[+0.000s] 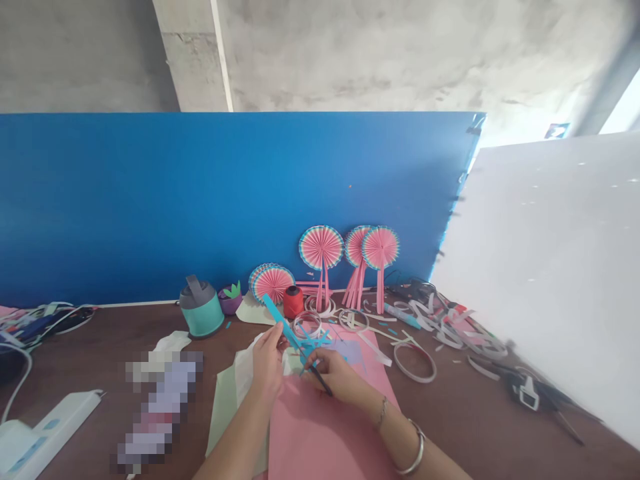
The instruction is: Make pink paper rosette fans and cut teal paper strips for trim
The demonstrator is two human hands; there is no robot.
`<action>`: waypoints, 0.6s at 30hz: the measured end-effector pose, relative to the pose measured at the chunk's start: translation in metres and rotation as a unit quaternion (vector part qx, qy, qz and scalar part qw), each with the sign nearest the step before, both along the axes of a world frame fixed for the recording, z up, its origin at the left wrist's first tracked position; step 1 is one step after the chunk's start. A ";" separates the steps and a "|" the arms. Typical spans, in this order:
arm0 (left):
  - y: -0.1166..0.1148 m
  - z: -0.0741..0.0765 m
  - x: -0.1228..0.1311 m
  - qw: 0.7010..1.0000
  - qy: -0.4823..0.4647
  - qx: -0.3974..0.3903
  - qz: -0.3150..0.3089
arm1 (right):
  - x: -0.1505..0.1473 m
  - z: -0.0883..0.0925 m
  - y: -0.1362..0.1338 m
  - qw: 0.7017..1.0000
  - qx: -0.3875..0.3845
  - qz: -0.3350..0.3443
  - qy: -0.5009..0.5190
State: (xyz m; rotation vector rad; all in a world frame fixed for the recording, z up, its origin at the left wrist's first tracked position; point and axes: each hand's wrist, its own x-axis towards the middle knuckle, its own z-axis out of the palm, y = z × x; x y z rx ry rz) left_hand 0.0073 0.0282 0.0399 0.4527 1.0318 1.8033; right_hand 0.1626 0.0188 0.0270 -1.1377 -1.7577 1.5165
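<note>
My left hand [269,360] is closed on a long blue paper strip [273,309], which slants up and to the left above the table. My right hand [334,377] grips dark-handled scissors [323,383], whose narrow blades reach toward the strip's lower end. The fingers partly hide the scissors. Several small blue paper cuttings [316,339] lie just beyond my hands. Under my right hand is a large pink paper sheet [325,433], and pale green paper [223,407] lies beneath my left forearm.
Pink pleated paper rosettes [321,247] with tails lean against the blue panel [200,200]. A red thread spool [293,302], tape rings [415,362] and a teal container [202,312] stand around the work. A power strip [60,433] is at left; tangled white strips [445,327] lie right.
</note>
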 end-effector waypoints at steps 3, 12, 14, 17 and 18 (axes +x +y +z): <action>0.000 0.001 0.000 1.000 -0.002 -0.003 0.002 | 0.000 -0.002 0.001 1.000 0.010 -0.003 -0.008; 0.000 0.002 0.000 1.000 -0.004 -0.007 -0.002 | 0.001 0.001 0.000 1.000 0.015 -0.004 -0.025; 0.000 0.002 0.000 1.000 -0.005 -0.006 -0.001 | 0.001 0.002 0.000 1.000 0.013 -0.007 -0.025; 0.000 0.002 0.000 1.000 -0.007 -0.002 -0.003 | 0.001 0.005 -0.001 0.999 0.008 -0.011 -0.036; 0.000 0.002 0.000 1.000 -0.008 -0.001 -0.004 | 0.001 0.005 -0.001 0.999 0.007 -0.011 -0.040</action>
